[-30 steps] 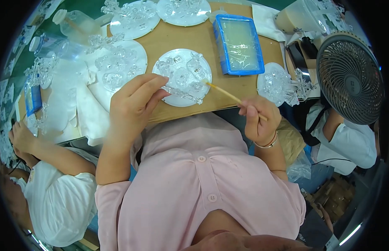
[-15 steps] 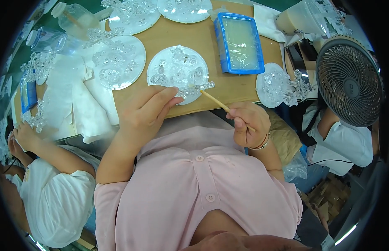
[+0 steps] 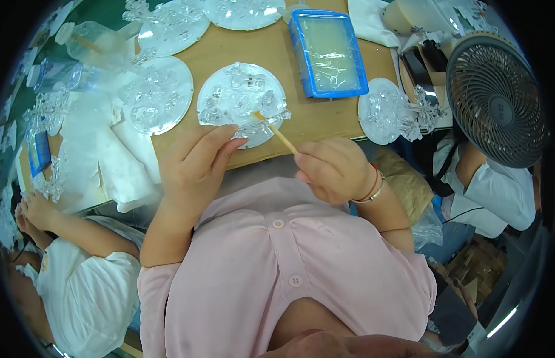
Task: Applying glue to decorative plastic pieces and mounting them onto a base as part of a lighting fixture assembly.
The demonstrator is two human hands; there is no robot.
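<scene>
Between the thumb and fingers of my left hand [image 3: 196,156] is a clear plastic figure piece [image 3: 261,126], held over the near edge of a round white plate [image 3: 216,83]. Other clear figure pieces [image 3: 264,99] lie on that plate. A thin wooden stick [image 3: 280,137] with a darker tip is pinched in my right hand [image 3: 337,170]. Its tip meets or overlaps the far side of the clear piece; I cannot tell whether they touch. My fingertips partly cover the left end of the piece.
Beyond my right hand lies a blue-rimmed tray [image 3: 296,59] with a pale, glossy filling. More plates of clear pieces stand left, back and right [image 3: 382,110]. White cloth [image 3: 131,158] and bottles are at left, a black fan [image 3: 497,101] at right. A co-worker's hands [image 3: 39,212] work at far left.
My right hand has moved left and turned knuckles-up, bringing the stick's tip further over the clear piece. The whole view has shifted slightly; my left hand keeps its hold.
</scene>
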